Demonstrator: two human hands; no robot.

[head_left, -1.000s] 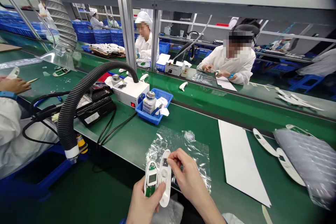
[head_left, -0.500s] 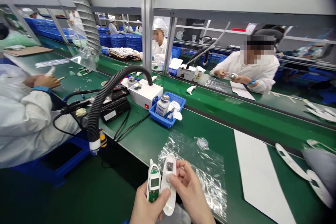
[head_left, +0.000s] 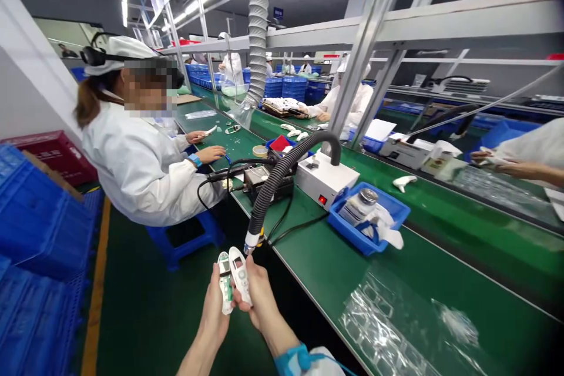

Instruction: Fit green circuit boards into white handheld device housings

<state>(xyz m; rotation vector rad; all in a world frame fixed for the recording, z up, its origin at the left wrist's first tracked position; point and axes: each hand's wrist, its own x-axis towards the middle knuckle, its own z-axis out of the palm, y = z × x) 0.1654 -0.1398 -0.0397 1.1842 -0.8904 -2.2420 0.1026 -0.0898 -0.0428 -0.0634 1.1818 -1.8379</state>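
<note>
Side by side, two halves of a white handheld device are held up in front of the table edge. My left hand grips the half with the green circuit board. In my right hand is the white front cover, its small window and round button area facing me. The halves touch or nearly touch along their long sides. The nozzle of a black flexible hose hangs just above my right hand.
A blue tray with a metal-capped bottle and tissues stands beside a white box. Clear plastic bags lie on the green table. A person in white sits at the left; other people work across the conveyor.
The view has swung left, showing more of the neighbouring person. My hands and both halves have moved left past the table edge, to beneath the hose nozzle, and the cover now shows its outer face.
</note>
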